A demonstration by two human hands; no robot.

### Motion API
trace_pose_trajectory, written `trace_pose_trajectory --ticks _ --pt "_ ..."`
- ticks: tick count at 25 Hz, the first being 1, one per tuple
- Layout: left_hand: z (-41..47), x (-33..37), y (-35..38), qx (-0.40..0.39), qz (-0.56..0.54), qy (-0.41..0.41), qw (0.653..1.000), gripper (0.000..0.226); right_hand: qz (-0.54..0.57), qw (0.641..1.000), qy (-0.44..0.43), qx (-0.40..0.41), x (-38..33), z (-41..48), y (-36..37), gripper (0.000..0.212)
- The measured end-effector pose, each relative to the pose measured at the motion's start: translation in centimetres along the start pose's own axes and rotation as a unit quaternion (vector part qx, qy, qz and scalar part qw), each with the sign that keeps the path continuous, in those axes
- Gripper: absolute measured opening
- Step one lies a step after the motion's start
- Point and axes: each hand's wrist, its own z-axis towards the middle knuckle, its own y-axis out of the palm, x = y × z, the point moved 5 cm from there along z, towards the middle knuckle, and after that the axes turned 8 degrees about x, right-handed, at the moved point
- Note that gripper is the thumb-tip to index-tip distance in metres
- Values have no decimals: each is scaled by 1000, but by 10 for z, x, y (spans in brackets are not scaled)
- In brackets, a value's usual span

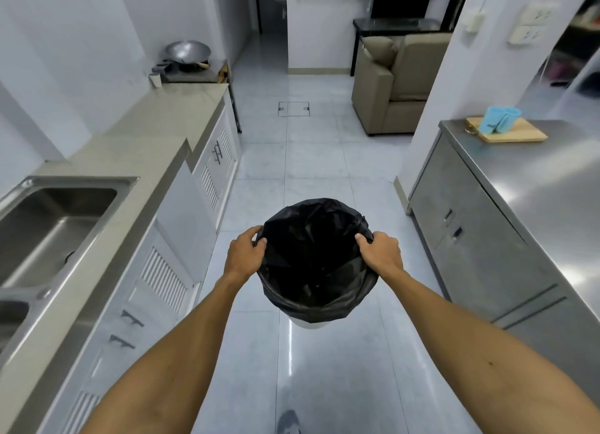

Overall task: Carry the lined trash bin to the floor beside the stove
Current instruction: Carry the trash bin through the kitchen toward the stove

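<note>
Two bare hands grip the round white plastic trash bin (pixel 308 324), whose mouth is covered by a crinkled black plastic liner bag (pixel 316 258) folded over the rim. The left hand (pixel 244 251) clasps the left side of the rim, fingers curled over the bag's edge, and the right hand (pixel 380 251) clasps the right side in the same way, thumb pressed on the black plastic. Both forearms stretch forward from the bottom corners of the view. The bin hangs in the air above the glossy pale grey tiled floor (pixel 311 161), in the aisle between the two rows of units; only a thin strip of its white body shows beneath the liner. Along the left runs a beige stone countertop (pixel 152 131) over white louvred cabinet doors (pixel 162 277), with a stainless steel sink (pixel 52 219) set into it near the camera. At the far end of that counter, well apart from the bin, a dark stove (pixel 190 75) carries a large silver wok (pixel 187 51). To the right stands a stainless steel cabinet (pixel 480 239), and on its top lies a light wooden cutting board (pixel 516 133) with a pale blue plastic container (pixel 500 119) on it. Beyond, a tan upholstered armchair (pixel 396 83) sits near a doorway.
</note>
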Motion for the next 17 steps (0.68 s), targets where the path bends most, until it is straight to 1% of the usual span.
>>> trace_pose_trajectory --ticks 5,8,10,14,17 --pt "108 16 9 -12 10 11 1000 41 0 1000 9 5 -45 88 21 44" --pt "172 20 23 -14 1 -9 1000 48 -9 1000 14 4 -64 150 34 46" --pt "210 24 37 -26 4 -7 1000 49 -24 1000 15 5 -71 187 41 45" --pt "312 40 73 -20 22 3 1000 42 -38 999 19 3 -87 290 63 40" --pt "382 58 98 -2 9 4 1000 36 -40 999 9 5 -110 369 70 37"
